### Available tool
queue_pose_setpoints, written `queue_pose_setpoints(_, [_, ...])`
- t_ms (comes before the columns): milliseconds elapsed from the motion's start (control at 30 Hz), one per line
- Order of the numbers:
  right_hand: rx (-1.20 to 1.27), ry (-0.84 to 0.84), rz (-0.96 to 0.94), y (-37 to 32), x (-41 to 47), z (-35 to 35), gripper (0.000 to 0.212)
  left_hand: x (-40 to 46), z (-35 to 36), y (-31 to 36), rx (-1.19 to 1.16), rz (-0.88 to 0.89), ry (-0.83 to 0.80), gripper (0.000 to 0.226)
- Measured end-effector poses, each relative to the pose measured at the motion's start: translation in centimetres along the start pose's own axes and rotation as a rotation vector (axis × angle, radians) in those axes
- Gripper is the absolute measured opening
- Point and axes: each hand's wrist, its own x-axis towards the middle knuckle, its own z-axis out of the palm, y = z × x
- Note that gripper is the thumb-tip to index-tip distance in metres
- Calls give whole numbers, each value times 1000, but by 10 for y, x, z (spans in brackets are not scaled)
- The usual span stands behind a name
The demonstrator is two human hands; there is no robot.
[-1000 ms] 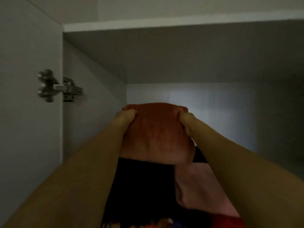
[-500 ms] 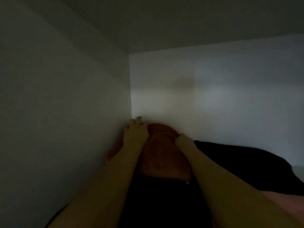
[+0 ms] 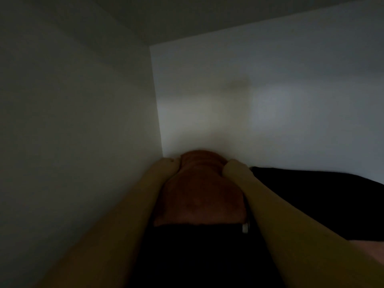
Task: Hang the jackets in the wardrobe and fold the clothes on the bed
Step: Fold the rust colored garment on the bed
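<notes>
The folded orange garment [image 3: 199,196] lies deep in the dim wardrobe compartment, its far end against the back wall [image 3: 270,104] near the left side wall [image 3: 79,121], on top of dark clothes [image 3: 311,196] I can barely make out. My left hand [image 3: 166,166] and right hand [image 3: 233,168] press its far corners. Whether my fingers curl round the cloth, I cannot tell.

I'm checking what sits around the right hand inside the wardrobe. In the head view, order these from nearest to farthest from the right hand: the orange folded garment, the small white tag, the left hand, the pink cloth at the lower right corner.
1. orange folded garment: held by the right hand, to its left.
2. left hand: across the garment, by the side wall.
3. small white tag: below, beside the forearm.
4. pink cloth: far lower right.
</notes>
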Motion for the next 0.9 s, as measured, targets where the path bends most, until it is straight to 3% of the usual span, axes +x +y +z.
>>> queue_pose_setpoints(100, [-110, 8, 109, 19, 27, 14, 46, -17, -6, 14, 144, -63, 52, 41])
queue_pose_setpoints(200, [-27, 138, 96, 18, 11, -11, 40, -39, -43, 27, 292, -81, 267, 32])
queue_pose_setpoints(300, [124, 325, 77, 13, -29, -54, 27, -65, -87, 40, 205, -74, 309, 27])
queue_pose_setpoints(367, [82, 398, 76, 19, -68, -75, 35, -82, -115, 59, 103, -32, 360, 33])
queue_pose_setpoints(467, [-37, 443, 101, 40, -142, -91, 58, -118, -150, 109, -58, 95, 440, 38])
queue_pose_setpoints(767, [-239, 687, 381, 107, -399, -124, 65, -258, -187, 286, -268, 622, 521, 40])
queue_pose_setpoints(900, [-332, 704, 567, 135, -523, -111, 58, -341, -183, 358, -393, 817, 531, 39])
